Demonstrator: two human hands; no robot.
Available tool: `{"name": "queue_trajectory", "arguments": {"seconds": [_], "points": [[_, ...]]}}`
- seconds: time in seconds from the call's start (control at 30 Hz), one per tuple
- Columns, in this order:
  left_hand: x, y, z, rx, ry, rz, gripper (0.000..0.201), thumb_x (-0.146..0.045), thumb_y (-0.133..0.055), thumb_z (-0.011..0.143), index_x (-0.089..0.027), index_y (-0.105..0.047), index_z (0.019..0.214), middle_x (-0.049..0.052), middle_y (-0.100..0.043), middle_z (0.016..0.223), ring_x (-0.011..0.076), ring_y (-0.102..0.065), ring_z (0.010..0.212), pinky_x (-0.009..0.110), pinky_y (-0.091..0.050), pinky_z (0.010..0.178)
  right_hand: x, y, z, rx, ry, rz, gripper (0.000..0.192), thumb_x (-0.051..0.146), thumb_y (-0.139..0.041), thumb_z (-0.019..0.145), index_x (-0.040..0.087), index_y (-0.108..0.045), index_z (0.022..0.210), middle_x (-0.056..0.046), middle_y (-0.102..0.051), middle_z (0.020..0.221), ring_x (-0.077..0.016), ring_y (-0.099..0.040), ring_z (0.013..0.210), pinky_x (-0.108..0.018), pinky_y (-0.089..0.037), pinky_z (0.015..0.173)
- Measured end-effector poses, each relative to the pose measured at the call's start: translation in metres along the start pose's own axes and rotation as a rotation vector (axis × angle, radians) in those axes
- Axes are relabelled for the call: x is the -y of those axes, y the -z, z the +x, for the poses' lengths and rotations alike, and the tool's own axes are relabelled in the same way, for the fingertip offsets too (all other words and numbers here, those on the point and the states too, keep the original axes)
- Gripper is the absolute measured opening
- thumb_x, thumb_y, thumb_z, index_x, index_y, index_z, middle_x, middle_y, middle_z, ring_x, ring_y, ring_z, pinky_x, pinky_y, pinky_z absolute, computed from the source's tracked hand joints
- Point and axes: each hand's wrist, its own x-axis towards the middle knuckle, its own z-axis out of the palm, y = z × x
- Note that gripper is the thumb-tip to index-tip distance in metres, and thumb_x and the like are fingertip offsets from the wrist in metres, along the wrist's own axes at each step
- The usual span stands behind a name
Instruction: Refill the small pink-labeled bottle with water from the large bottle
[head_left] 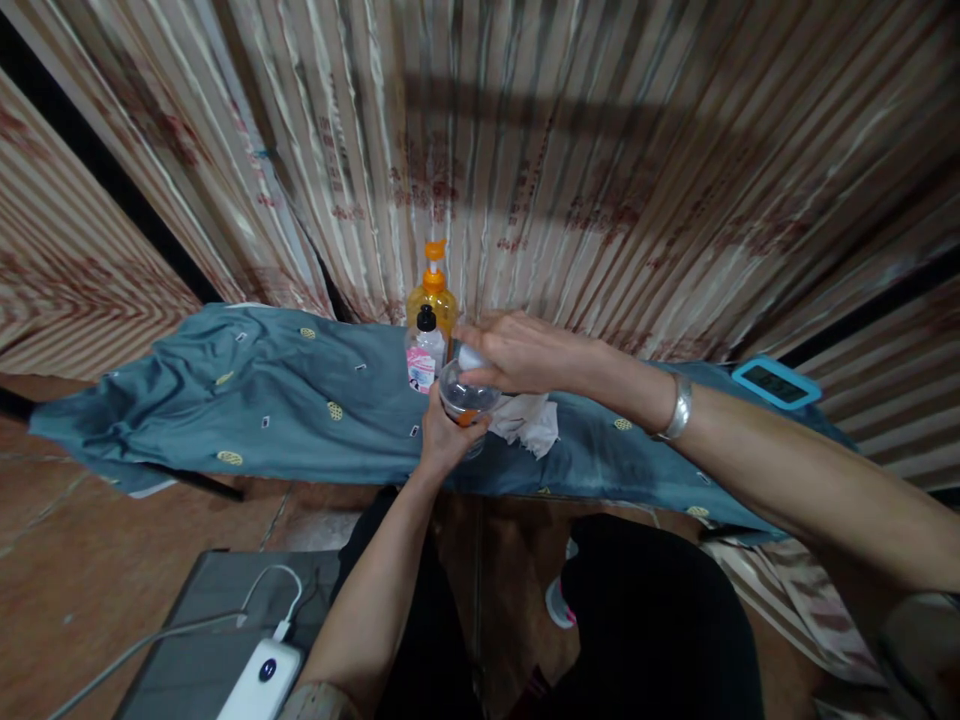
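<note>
Cup [466,398], clear with orange base, clasped by left hand [444,440]; right hand [517,352] grips its top

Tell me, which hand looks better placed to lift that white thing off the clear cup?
Probably the right hand: its fingers already rest on the white piece above the clear cup. The left hand grips the cup from below, steadying it.

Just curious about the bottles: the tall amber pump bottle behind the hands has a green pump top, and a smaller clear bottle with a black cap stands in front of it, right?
Not quite. The head view shows the tall amber pump bottle with an orange pump top, not green. The rest holds: the smaller clear bottle with a black cap stands in front of it, behind the hands.
</note>
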Motion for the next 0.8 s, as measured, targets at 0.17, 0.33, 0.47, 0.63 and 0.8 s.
{"name": "queue_trajectory", "arguments": {"seconds": [0.17, 0.33, 0.47, 0.63, 0.8], "points": [[0.0001, 0.0002, 0.0001, 0.009, -0.023, -0.013, 0.071, -0.029, -0.081, 0.052, -0.018, -0.049, 0.115, 0.004, -0.068, 0.098, 0.0225, -0.067, 0.09, 0.034, -0.054, 0.08, -0.0008, -0.0004, -0.0006, -0.007, -0.118, 0.01, 0.058, 0.052, -0.04, 0.099, 0.0, -0.063, 0.107, -0.025, -0.071, 0.094, -0.0337, -0.066, 0.089, -0.035, -0.039, 0.066], [-0.0005, 0.0003, -0.0004, 0.012, -0.015, -0.01, 0.069, -0.03, -0.081, 0.053, -0.019, -0.05, 0.113, 0.005, -0.068, 0.099, 0.0224, -0.067, 0.09, 0.034, -0.054, 0.08, -0.0064, -0.0003, -0.0013, 0.029, -0.046, 0.093, 0.033, 0.029, -0.059, 0.094, 0.01, -0.06, 0.12, -0.014, -0.073, 0.103, -0.0244, -0.068, 0.092, -0.029, -0.04, 0.069], [-0.0004, 0.0001, -0.0002, 0.009, -0.015, -0.01, 0.07, -0.031, -0.081, 0.053, -0.018, -0.049, 0.114, 0.005, -0.068, 0.098, 0.0225, -0.067, 0.09, 0.035, -0.054, 0.081, -0.0043, -0.0003, -0.0007, -0.009, -0.088, 0.105, 0.048, 0.046, -0.055, 0.095, 0.006, -0.058, 0.123, -0.019, -0.072, 0.105, -0.029, -0.068, 0.093, -0.031, -0.041, 0.068], [0.0005, 0.0002, -0.0003, 0.011, -0.007, -0.024, 0.073, -0.029, -0.081, 0.052, -0.018, -0.049, 0.116, 0.004, -0.068, 0.096, 0.0219, -0.067, 0.086, 0.034, -0.054, 0.079, -0.0041, 0.0016, 0.0024, 0.01, -0.095, 0.102, 0.033, 0.034, -0.061, 0.093, 0.007, -0.066, 0.11, -0.019, -0.073, 0.1, -0.0314, -0.068, 0.096, -0.032, -0.042, 0.07], [0.0019, -0.0003, -0.0002, 0.007, -0.01, -0.016, 0.074, -0.031, -0.081, 0.053, -0.018, -0.048, 0.118, 0.005, -0.068, 0.1, 0.0235, -0.067, 0.091, 0.035, -0.054, 0.082, -0.0076, 0.0033, 0.0031, -0.001, -0.064, 0.133, 0.047, 0.037, -0.066, 0.088, 0.012, -0.057, 0.128, -0.016, -0.07, 0.114, -0.0295, -0.066, 0.103, -0.031, -0.044, 0.074]]}}
